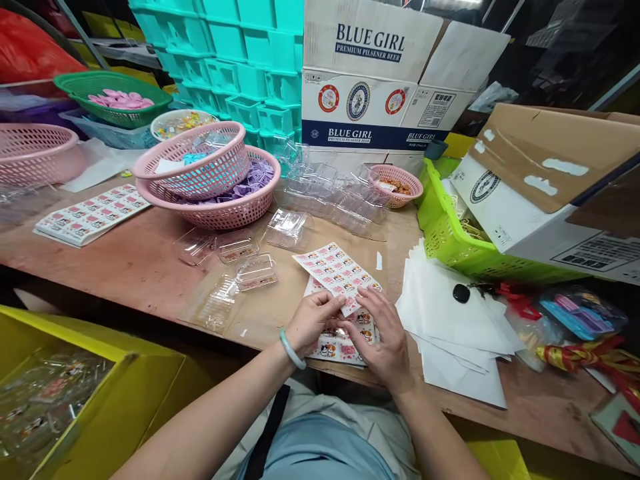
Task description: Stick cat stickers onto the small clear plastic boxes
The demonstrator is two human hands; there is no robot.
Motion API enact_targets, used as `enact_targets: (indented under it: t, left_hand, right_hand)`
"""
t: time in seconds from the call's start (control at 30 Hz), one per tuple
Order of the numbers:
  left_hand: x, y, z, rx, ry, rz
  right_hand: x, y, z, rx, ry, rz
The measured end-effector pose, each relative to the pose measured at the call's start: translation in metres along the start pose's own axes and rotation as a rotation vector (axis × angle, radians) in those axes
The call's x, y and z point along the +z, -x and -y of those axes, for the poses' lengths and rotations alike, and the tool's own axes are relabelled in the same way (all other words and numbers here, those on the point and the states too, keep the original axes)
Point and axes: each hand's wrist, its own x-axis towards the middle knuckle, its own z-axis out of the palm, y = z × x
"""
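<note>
Cat-printed sticker sheet (333, 263) lies tilted across more printed sheets (320, 348) at the table's front edge. My left hand (316, 325), with a pale green bangle (291, 348) at its wrist, pinches the lower end of the top sheet between thumb and fingers. Opposite it, my right hand (384, 337) curls round the sheet's lower right corner, fingertips on the print and thumb pointing at the left fingers. Whatever lies between the two thumbs is partly hidden. Left of the sheets are small clear plastic cases (257, 272), some with a sticker inside.
Clear plastic trays (330, 193) are heaped behind the sheets. Pink baskets (220, 215) with purple pieces stand back left, beside a sticker stack (93, 215). White papers (445, 313) lie at right, below a green crate (445, 233). A yellow bin (150, 393) stands lower left.
</note>
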Motion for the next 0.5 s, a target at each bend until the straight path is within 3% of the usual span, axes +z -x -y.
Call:
enact_targets:
  t: [0.13, 0.27, 0.5]
  left_hand:
    - [0.010, 0.000, 0.008, 0.043, -0.009, 0.032]
    - [0.015, 0.000, 0.013, 0.069, -0.083, 0.070]
    - [0.012, -0.005, 0.019, 0.374, -0.524, -0.034]
  right_hand:
    - [0.006, 0.006, 0.005, 0.080, -0.067, -0.111]
    - [0.008, 0.010, -0.001, 0.130, -0.107, -0.136]
    - [0.007, 0.013, 0.006, 0.388, -0.306, -0.144]
